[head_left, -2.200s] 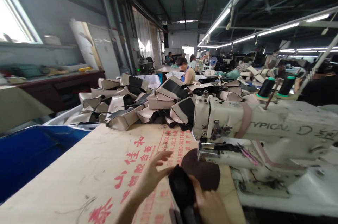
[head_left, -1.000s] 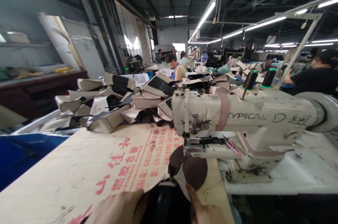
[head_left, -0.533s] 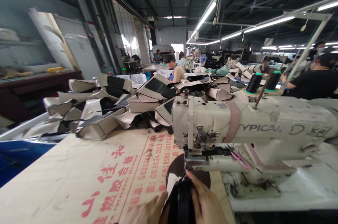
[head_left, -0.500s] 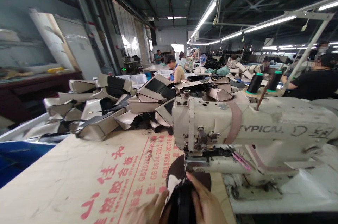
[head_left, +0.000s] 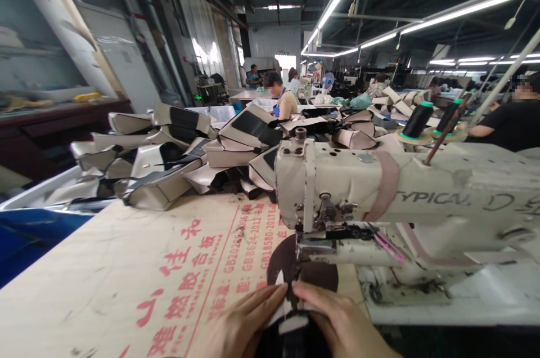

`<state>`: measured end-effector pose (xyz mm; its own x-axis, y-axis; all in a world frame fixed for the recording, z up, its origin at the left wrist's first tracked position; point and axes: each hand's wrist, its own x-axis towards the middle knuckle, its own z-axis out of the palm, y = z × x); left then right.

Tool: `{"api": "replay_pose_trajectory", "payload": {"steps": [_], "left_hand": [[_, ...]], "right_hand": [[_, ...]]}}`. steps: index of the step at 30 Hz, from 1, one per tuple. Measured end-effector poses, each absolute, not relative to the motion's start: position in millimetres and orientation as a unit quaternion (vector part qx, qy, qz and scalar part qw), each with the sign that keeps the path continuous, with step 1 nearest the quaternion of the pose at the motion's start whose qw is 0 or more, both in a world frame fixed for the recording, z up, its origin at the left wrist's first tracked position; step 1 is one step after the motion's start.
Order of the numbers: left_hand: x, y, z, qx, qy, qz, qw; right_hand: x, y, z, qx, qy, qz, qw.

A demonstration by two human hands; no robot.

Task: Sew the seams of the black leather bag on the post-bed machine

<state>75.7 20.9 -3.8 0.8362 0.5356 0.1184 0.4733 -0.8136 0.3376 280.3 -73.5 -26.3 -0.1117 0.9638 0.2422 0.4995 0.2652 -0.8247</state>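
Observation:
Low in the head view, my left hand [head_left: 247, 318] and my right hand [head_left: 343, 316] grip a black and beige bag piece [head_left: 293, 323] from its two sides. Both hands' fingertips pinch its far edge, close together. Just beyond them is the arm end of a cream sewing machine [head_left: 337, 180], whose presser and needle area is partly hidden. Under that end a dark brown round patch [head_left: 282, 254] shows on the plywood board [head_left: 169, 268]. The lower part of the piece lies out of frame or behind my hands.
Beige and black bag bodies [head_left: 169, 178] are heaped behind the board. Two black thread spools [head_left: 415, 121] stand behind the machine. Pink scissors-like handles [head_left: 390, 248] rest on its lower arm. A blue sheet [head_left: 34, 240] hangs at left. A person [head_left: 287, 99] sits beyond the pile.
The left hand has moved right and forward onto the piece's far edge. The right fingers have drawn back slightly from the machine. The piece sits lower, and the camera view has shifted a little.

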Motion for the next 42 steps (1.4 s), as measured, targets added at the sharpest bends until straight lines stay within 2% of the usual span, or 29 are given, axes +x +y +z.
{"api": "replay_pose_trajectory", "payload": {"steps": [4, 11, 18, 24, 30, 35, 40, 42], "left_hand": [[80, 18, 8, 0.941, 0.251, 0.128, 0.187], [83, 15, 14, 0.940, 0.218, 0.169, 0.199], [84, 16, 28, 0.928, 0.230, 0.106, 0.274], [112, 5, 33, 0.877, 0.346, 0.156, 0.296], [131, 20, 24, 0.829, 0.369, 0.080, 0.413], [137, 26, 21, 0.826, 0.378, 0.038, 0.417], [141, 31, 15, 0.826, 0.375, 0.005, 0.421], [143, 33, 12, 0.824, 0.371, -0.001, 0.427]], "right_hand": [[280, -79, -31, -0.543, -0.689, 0.259, 0.405], [272, -79, -34, -0.519, -0.714, 0.107, 0.457], [275, -77, -34, -0.511, -0.744, 0.104, 0.418], [272, -76, -37, -0.523, -0.728, 0.077, 0.438], [275, -78, -36, -0.530, -0.742, 0.051, 0.408], [277, -82, -38, -0.540, -0.733, 0.088, 0.405], [280, -85, -41, -0.562, -0.668, 0.146, 0.466], [281, -84, -38, -0.560, -0.674, 0.153, 0.456]]}}
